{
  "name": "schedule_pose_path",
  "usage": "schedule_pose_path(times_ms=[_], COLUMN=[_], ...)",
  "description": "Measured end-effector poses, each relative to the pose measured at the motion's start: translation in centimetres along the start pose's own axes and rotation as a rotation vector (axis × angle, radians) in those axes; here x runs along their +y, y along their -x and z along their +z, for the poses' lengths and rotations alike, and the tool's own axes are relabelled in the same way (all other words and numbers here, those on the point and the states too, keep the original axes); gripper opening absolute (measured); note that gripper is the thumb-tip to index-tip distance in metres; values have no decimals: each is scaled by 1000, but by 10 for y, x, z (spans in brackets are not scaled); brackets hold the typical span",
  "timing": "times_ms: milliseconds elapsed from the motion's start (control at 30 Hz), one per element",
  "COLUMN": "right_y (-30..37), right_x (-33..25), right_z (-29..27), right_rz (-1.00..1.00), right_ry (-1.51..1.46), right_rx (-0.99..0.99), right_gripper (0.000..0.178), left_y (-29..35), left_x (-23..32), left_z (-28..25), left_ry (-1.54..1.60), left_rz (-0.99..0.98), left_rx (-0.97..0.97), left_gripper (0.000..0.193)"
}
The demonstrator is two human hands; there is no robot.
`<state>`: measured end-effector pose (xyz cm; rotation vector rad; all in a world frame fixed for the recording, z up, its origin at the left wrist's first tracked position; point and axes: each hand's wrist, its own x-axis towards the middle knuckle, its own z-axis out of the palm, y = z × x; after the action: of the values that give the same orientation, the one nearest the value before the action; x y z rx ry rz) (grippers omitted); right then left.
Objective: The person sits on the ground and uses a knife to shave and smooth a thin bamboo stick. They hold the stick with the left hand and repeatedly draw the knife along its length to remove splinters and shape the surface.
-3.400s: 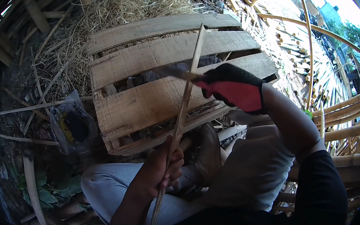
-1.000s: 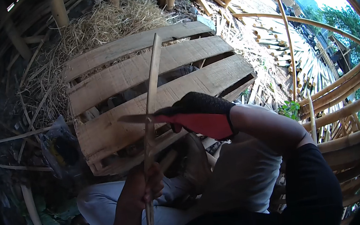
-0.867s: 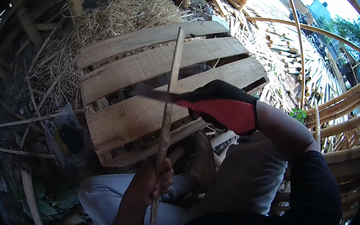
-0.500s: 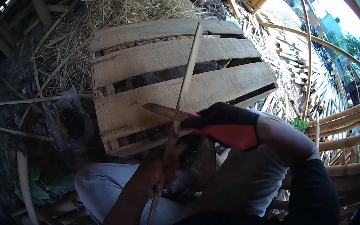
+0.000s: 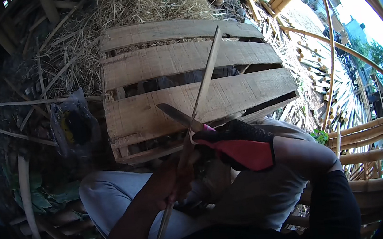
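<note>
My bare left hand (image 5: 177, 180) is wrapped round a long, thin bamboo strip (image 5: 206, 77), which slants from my lap up over the slatted wooden crate (image 5: 166, 108). A red and black glove covers my right hand (image 5: 241, 144), closed round the pink handle of a knife (image 5: 175, 115). The knife's blade crosses the strip just above my left hand, its tip pointing up and left. A pale curl shows at the strip by the gloved fingers. Shadow partly hides my left fingers.
Straw (image 5: 155, 5) lies behind the crate. A clear plastic bag (image 5: 75, 123) with dark and yellow contents sits on the ground to its left, among loose sticks. Cut bamboo poles (image 5: 323, 76) are piled at the right, near a bamboo rail (image 5: 367, 128).
My right hand has come slightly nearer my body along the strip, and the knife blade now tilts more steeply. My left hand keeps its hold. The view has shifted a little.
</note>
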<state>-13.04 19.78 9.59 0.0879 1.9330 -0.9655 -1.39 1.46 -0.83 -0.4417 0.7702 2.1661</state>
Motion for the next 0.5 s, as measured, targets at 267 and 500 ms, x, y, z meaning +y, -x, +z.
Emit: schedule_pose_path(times_ms=[267,500], right_y=[-2,3], right_x=[20,2], right_z=[-2,8], right_rz=[-350,-75], right_ry=[137,182], right_rx=[79,-120], right_gripper=[49,39], left_y=[5,1], left_x=[-9,-7], left_z=[-5,-4], left_ry=[68,24], left_rz=[-43,-27], left_rx=[61,37], left_gripper=[38,40])
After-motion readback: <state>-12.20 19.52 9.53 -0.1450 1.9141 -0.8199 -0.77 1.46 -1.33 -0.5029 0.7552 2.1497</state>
